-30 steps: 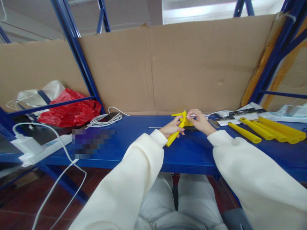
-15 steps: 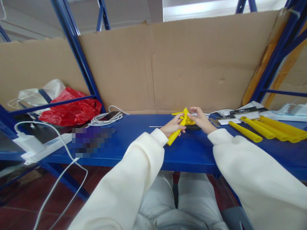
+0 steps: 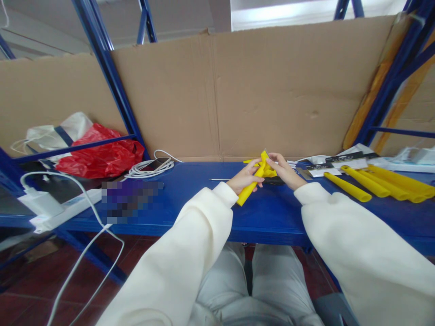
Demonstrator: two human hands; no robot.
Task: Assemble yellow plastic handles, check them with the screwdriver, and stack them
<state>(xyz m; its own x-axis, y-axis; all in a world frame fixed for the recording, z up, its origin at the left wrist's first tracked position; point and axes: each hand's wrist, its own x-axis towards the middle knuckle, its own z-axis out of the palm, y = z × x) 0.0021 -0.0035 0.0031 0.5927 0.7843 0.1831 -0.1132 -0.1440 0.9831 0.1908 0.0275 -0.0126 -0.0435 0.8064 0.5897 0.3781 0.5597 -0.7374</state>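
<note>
My left hand (image 3: 243,179) is wrapped round a yellow tube (image 3: 250,187), which slants up to the right above the blue shelf (image 3: 190,199). Fingers of my right hand (image 3: 286,172) pinch the tube's upper end, where a crumpled yellow piece (image 3: 268,171) bunches up. A dark object (image 3: 273,180) lies on the shelf just under my right hand. A thin metal rod (image 3: 219,179) rests on the shelf left of my left hand.
Several yellow tubes (image 3: 377,186) lie at the right beside papers and black strips (image 3: 343,160). A phone and coiled white cable (image 3: 149,167) sit at the back left, a red bag (image 3: 98,154) and power strip (image 3: 50,206) farther left. Cardboard (image 3: 265,90) backs the shelf.
My right hand has slid a little closer to the tube's upper end; the tube stays almost where it was. The view has shifted slightly.
</note>
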